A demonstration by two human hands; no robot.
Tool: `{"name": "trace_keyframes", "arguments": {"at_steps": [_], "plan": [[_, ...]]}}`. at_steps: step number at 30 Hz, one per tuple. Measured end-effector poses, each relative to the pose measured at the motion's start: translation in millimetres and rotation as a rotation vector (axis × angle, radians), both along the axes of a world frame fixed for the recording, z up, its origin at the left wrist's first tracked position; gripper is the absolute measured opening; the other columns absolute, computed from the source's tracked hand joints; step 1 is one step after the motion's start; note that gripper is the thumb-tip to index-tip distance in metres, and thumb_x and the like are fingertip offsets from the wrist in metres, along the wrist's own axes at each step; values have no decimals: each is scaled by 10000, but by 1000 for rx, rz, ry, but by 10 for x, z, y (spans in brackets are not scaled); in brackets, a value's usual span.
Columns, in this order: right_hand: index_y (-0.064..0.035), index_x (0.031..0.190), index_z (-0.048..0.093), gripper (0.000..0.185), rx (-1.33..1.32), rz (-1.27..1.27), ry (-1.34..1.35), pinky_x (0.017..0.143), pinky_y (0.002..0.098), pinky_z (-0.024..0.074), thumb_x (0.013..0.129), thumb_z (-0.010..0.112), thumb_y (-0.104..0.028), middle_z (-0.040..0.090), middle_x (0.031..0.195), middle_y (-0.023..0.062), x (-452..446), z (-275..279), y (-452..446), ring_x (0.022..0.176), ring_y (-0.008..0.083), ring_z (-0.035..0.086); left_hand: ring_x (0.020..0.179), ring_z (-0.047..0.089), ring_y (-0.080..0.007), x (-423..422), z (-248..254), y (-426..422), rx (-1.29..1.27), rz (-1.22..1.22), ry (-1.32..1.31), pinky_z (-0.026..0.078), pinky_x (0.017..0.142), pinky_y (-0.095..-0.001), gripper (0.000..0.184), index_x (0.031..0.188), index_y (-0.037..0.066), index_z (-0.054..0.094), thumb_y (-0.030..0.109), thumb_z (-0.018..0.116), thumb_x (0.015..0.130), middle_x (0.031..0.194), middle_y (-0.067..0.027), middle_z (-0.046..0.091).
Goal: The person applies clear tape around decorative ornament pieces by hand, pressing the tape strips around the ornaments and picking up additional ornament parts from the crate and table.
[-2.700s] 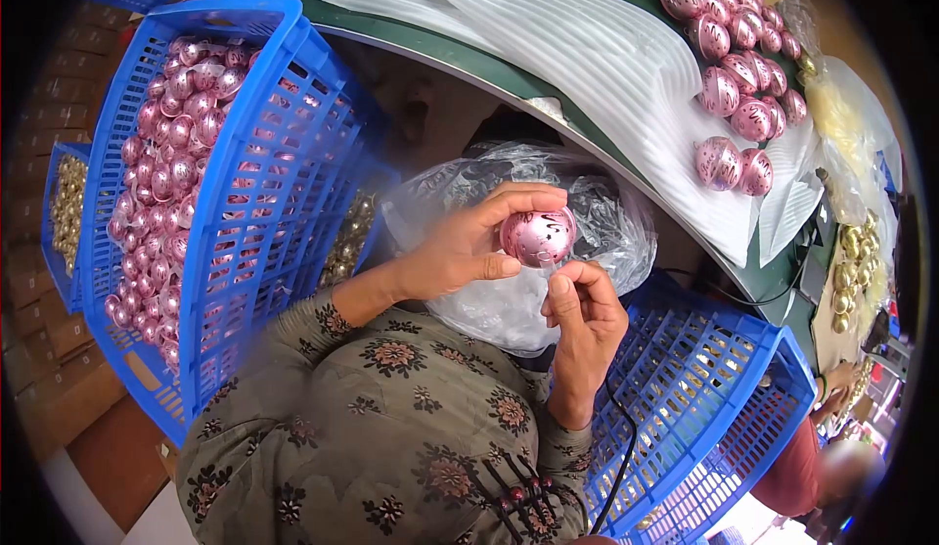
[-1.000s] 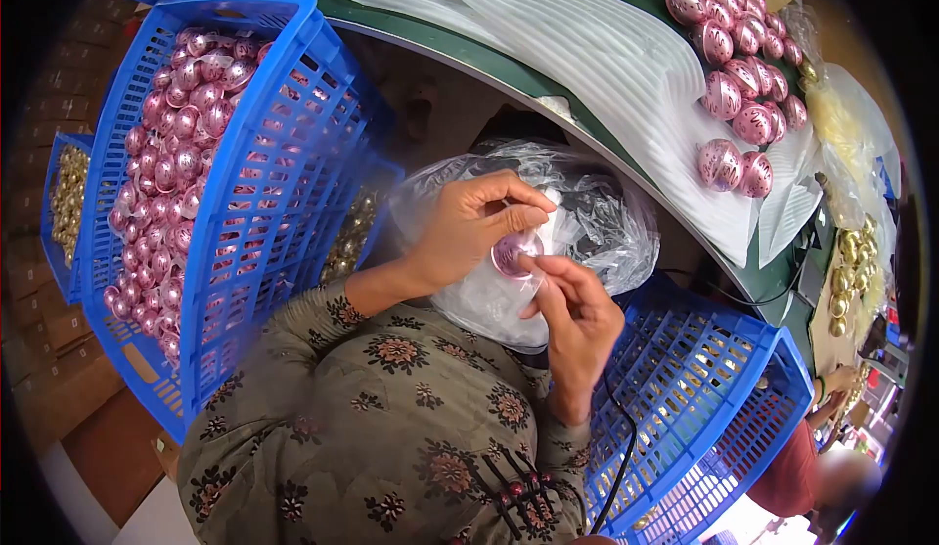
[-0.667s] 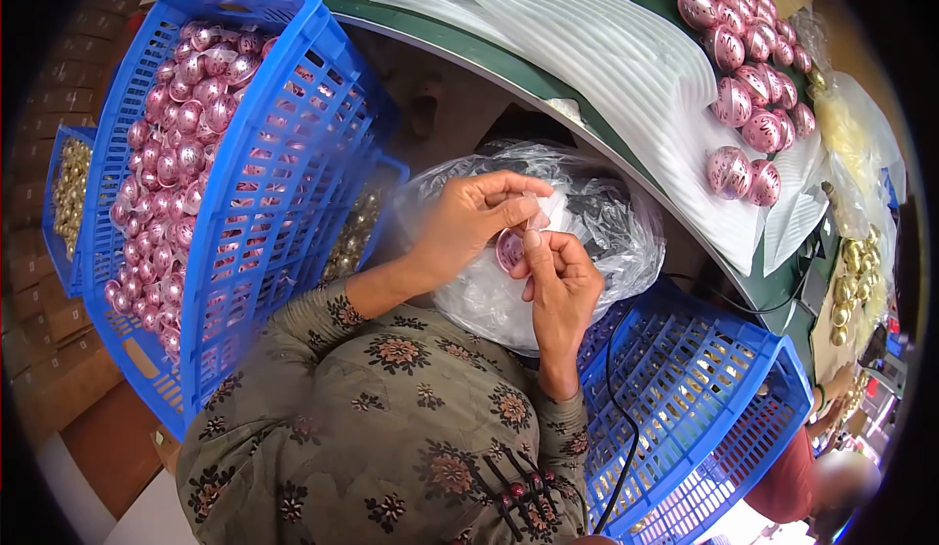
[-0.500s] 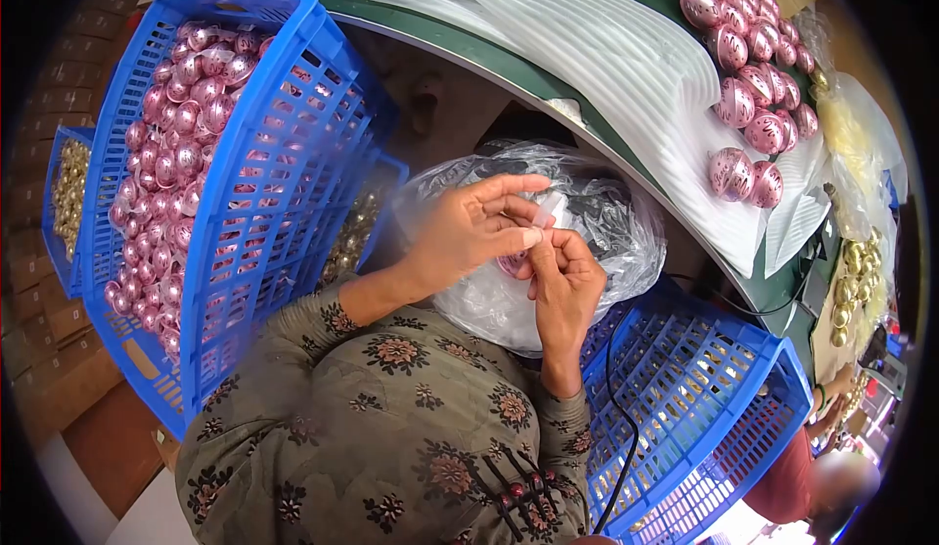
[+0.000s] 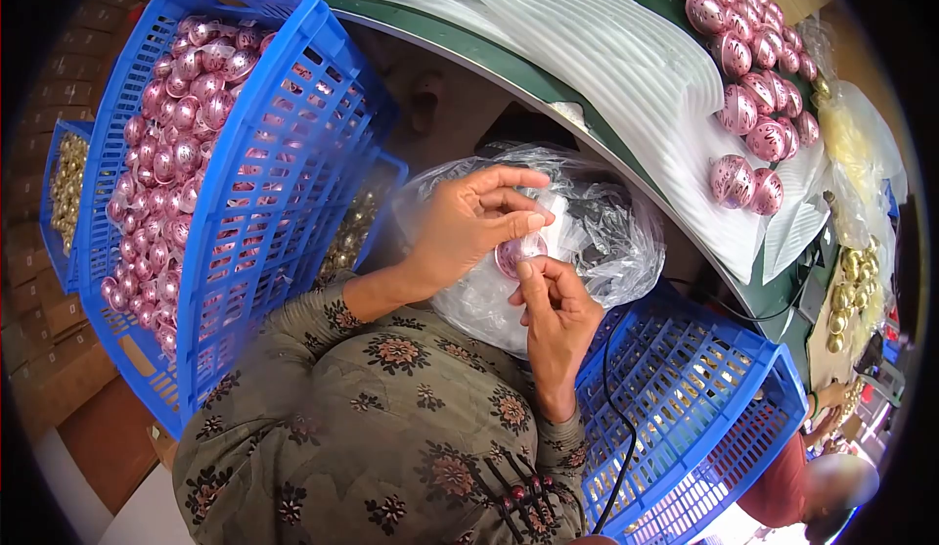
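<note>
A shiny pink ball ornament (image 5: pixel 510 254) with dark markings is between my two hands, partly covered by fingers. My left hand (image 5: pixel 471 224) is above and left of it, thumb and fingers drawn together; what they pinch is too small to make out. Beside those fingertips shows a white strip (image 5: pixel 554 224). My right hand (image 5: pixel 560 312) is closed, with its thumb tip at the ornament's lower edge. Beneath both hands spreads a clear plastic bag (image 5: pixel 469 295) with crumpled plastic in it.
At left stands a tall blue crate (image 5: pixel 264 144) full of pink ornaments. Another blue crate (image 5: pixel 675 388) is at my right, crossed by a black cable (image 5: pixel 626 418). White foam sheet (image 5: pixel 626 66) and pink ornaments (image 5: pixel 748 105) lie on the green table (image 5: pixel 538 80). A co-worker (image 5: pixel 782 486) is at lower right.
My right hand has moved down, away from my left fingertips, to the ornament's lower edge. More of the ornament and the white strip shows now. My left hand has barely moved.
</note>
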State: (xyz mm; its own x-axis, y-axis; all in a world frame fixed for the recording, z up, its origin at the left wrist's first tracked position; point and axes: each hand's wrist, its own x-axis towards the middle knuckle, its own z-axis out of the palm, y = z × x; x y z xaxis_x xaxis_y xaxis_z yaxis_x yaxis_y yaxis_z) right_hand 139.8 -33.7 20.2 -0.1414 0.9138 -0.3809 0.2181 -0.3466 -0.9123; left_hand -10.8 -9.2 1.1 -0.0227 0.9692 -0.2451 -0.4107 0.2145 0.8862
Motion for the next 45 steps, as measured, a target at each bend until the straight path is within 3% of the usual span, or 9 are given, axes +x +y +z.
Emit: {"name": "trace_keyframes", "arguments": {"at_steps": [4,17,20,23,27,31,37,43,45], "plan": [[-30,1069,646,267,434,-10,-167,611,196,431,807,698,-41,592,989,62,76,82,135,778,77,554,927,648,-151,20,45,-29,14,-13,-2,524,789,-237,387,1198,-24,530,-5,660,834,952,-134,672],[-1,908,672,123,458,43,58,600,186,383,790,703,-3,543,863,27,92,264,370,717,74,493,842,614,-100,-23,219,-35,279,-240,227,507,751,-243,384,1227,-33,516,-21,618,857,925,-98,669],[-5,873,677,92,455,27,57,599,181,382,784,694,13,557,842,32,133,400,310,694,70,504,830,597,-86,-133,158,123,94,-430,-89,490,754,-246,435,1296,1,458,10,585,880,897,-71,664],[3,855,678,62,385,28,55,602,177,386,793,682,9,570,824,29,139,407,379,697,63,520,828,580,-73,-54,144,250,140,-607,235,473,756,-233,498,1343,50,408,39,583,877,864,-50,657],[9,837,676,44,152,-68,247,604,174,394,808,681,-23,590,782,2,262,-47,623,699,48,536,860,609,-168,28,16,189,584,-297,578,481,705,-281,653,1342,114,420,26,683,751,1005,-81,631],[-8,817,676,30,-74,-130,355,586,168,384,805,691,-31,594,729,-26,291,-359,651,641,36,507,972,577,-234,-41,-150,238,1180,-176,992,445,779,-325,350,1025,107,642,52,698,683,994,-66,618],[-9,809,671,19,-85,-224,310,565,168,365,806,687,-19,572,723,-35,189,-387,503,619,27,470,881,575,-212,-117,-121,172,715,-351,983,424,753,-292,74,781,64,578,57,617,718,846,-55,586],[23,834,659,44,225,-188,171,629,191,412,820,679,-13,547,796,-4,1,-294,328,733,56,509,785,564,-90,18,-107,66,-90,-182,107,455,711,-241,66,837,29,570,88,579,865,809,-20,597],[29,884,666,75,324,-167,77,649,215,434,820,676,-8,566,820,43,-57,-271,274,756,105,541,780,571,-73,-13,-106,38,-120,-183,-27,469,743,-229,124,907,15,589,138,578,911,834,-9,607]]}}
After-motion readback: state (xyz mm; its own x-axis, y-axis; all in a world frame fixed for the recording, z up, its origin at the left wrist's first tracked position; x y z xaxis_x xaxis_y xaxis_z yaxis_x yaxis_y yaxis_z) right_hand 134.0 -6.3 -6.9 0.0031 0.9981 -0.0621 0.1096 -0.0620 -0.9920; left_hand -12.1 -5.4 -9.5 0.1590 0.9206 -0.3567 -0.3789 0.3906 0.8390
